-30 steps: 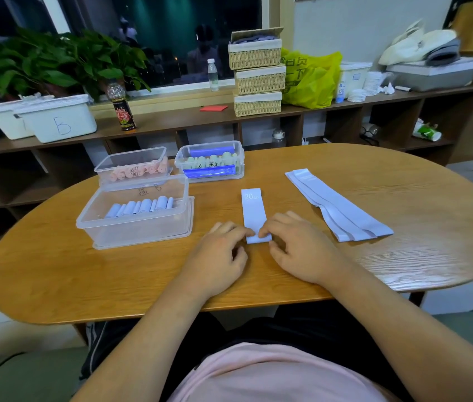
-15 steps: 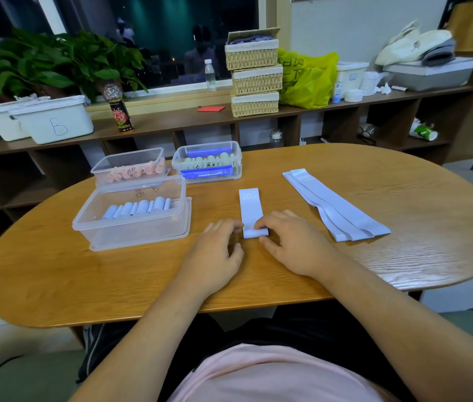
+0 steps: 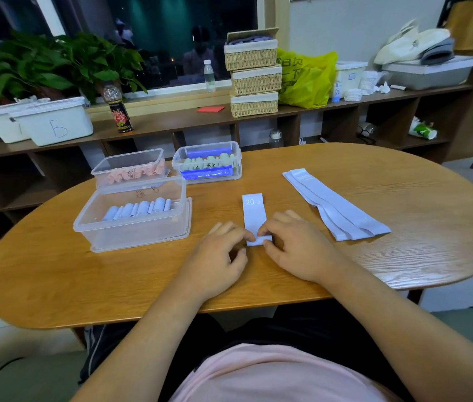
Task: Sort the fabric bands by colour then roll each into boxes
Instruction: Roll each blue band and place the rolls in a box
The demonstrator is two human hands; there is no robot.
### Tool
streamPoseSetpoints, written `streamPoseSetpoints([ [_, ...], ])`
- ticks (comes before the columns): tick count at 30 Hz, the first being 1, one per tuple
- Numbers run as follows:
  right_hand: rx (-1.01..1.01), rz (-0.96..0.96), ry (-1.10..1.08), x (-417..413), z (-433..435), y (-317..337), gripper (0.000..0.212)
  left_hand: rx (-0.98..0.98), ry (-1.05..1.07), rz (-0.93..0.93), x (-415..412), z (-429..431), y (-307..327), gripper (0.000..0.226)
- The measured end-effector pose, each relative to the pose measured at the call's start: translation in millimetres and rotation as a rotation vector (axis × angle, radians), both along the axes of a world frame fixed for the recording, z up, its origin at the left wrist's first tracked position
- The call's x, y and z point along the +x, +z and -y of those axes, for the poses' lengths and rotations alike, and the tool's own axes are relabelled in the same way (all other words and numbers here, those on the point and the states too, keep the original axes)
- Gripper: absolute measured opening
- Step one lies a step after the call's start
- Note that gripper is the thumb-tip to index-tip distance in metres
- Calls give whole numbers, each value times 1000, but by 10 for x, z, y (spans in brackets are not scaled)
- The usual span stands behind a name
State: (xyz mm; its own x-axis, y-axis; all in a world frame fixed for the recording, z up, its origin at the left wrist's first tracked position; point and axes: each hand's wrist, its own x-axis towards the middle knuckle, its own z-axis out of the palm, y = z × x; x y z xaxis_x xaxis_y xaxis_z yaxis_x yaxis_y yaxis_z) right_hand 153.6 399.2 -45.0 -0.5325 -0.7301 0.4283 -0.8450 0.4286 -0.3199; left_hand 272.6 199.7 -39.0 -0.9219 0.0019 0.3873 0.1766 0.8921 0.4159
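A pale lavender fabric band (image 3: 253,211) marked "20 LB" lies flat on the wooden table (image 3: 403,256), its near end curled into a small roll. My left hand (image 3: 217,256) and my right hand (image 3: 293,248) pinch that rolled end from either side. To the right lies a pile of matching lavender bands (image 3: 336,208). At the left stands a clear box (image 3: 133,219) with several rolled lavender bands inside. Behind it are a clear box of pink rolls (image 3: 130,169) and a clear box of green and blue rolls (image 3: 207,165).
A low wooden shelf (image 3: 171,120) runs behind the table with white bins (image 3: 52,123), a dark bottle (image 3: 119,110), stacked wicker baskets (image 3: 254,74) and a yellow bag (image 3: 307,79). Potted plants stand at the back left.
The near end of the band has been rolled up a little farther from me, so the flat part is shorter. Both hands have crept forward with the roll.
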Motion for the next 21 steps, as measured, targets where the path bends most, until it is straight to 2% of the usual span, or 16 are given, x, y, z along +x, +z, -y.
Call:
streamPoseSetpoints([
  [6,26,6,-45,-1,-12,23,35,-51,31,44,-32,-7,12,36],
  [12,19,-7,-5,14,-9,34,28,-98,87,81,-59,-27,14,46],
  [16,39,26,-31,-57,33,15,36,-20,141,80,-60,-24,9,54],
  [21,48,43,-75,-109,120,27,34,30,182,105,-65,-7,7,53],
])
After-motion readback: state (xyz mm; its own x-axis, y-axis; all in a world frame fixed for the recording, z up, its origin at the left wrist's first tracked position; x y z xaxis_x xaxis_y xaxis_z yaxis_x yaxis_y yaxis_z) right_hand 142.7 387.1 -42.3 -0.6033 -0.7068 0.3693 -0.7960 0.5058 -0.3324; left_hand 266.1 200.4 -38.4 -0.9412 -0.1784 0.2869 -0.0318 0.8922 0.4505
